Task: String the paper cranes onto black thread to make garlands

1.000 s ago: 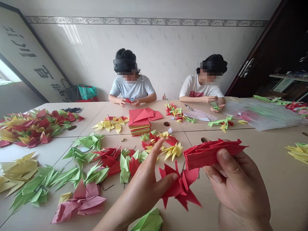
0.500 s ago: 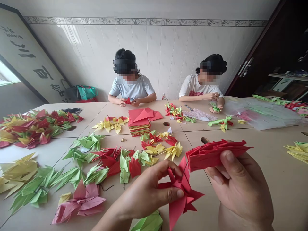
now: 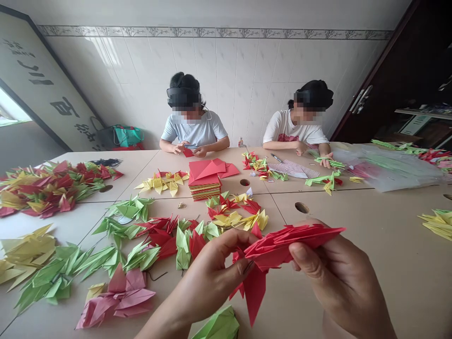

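My left hand (image 3: 212, 278) is closed in a pinch on the left end of red folded paper. Below its fingertips hangs a red paper crane bundle (image 3: 254, 292) with pointed flaps. My right hand (image 3: 339, 278) grips a flat stack of red folded paper cranes (image 3: 296, 242), thumb on the near side and fingers hidden behind. The stack's left end meets my left fingertips and overlaps the bundle. Underneath my left wrist lies a green folded piece (image 3: 221, 325). Pink folded paper (image 3: 118, 299) rests left of my left forearm.
Green clusters (image 3: 137, 256), red ones (image 3: 160, 235) and yellow ones (image 3: 26, 252) spread across the left. A large mixed pile (image 3: 52, 188) lies behind them. Mid-table stands a stack of paper squares (image 3: 205, 181). Across the table, two people handle folded paper. A round hole (image 3: 302, 207) pierces the tabletop.
My right hand has brought the red stack left and down, against the bundle in my left hand. The co-worker at right has lowered a hand holding green pieces to the table.
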Demonstrator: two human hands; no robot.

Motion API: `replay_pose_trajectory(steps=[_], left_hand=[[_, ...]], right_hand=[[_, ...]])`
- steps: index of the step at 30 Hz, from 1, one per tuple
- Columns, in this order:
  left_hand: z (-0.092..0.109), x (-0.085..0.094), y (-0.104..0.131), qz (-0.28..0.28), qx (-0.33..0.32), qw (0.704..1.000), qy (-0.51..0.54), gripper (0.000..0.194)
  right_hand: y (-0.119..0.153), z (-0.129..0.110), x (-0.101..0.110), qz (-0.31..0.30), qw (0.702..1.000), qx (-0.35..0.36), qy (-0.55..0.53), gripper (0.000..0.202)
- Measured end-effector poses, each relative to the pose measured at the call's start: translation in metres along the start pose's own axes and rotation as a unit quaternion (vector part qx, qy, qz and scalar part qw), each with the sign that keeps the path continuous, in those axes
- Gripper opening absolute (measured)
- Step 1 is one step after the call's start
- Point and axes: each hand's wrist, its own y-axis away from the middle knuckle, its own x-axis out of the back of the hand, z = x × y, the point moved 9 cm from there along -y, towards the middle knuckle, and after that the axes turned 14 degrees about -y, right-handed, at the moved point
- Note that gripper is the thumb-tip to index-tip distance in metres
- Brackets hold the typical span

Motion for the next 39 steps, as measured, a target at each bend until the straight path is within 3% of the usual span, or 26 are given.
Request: replay_pose_trajectory(steps=[4,6,12,19,23,26,28,32,36,39], left_hand=[[-0.002,0.001,0.004,0.0,0.022,1.0,0.016,0.018],[-0.002,0.002,0.007,0.005,0.022,1.0,0.016,0.017],[-0.001,-0.003,0.009,-0.032,0.004,0.997,0.075,0.03],[-0.005,-0.011,0.014,-0.089,0.027,0.986,0.138,0.038],[0.0,-0.012,0.017,-0.101,-0.01,0.99,0.095,0.053],[0.005,-0.011,0.016,-0.081,-0.032,0.996,0.025,0.063],[0.009,-0.008,0.014,-0.053,-0.032,0.997,-0.056,0.06],[0.019,-0.003,0.009,-0.008,-0.032,0.979,-0.202,0.046],[0.02,0.0,0.008,-0.006,-0.035,0.974,-0.225,0.052],[0.013,0.002,0.009,-0.025,-0.017,0.982,-0.184,0.06]], right_hand=[[0.007,0.001,0.018,0.127,0.991,0.011,-0.042,0.018],[0.01,0.003,0.023,0.163,0.985,0.011,-0.06,0.02],[0.011,0.005,0.023,0.168,0.983,0.017,-0.073,0.021],[0.013,0.005,0.025,0.188,0.98,0.014,-0.057,0.021],[0.016,0.006,0.028,0.204,0.978,0.002,-0.048,0.019],[0.016,0.004,0.027,0.203,0.979,-0.006,-0.027,0.021],[0.015,-0.001,0.024,0.197,0.98,0.005,-0.018,0.02],[0.006,-0.011,0.007,0.119,0.992,0.041,-0.019,0.012],[0.001,-0.017,-0.006,0.03,0.997,0.063,0.022,0.009],[0.001,-0.017,0.002,0.053,0.997,0.058,0.024,0.009]])
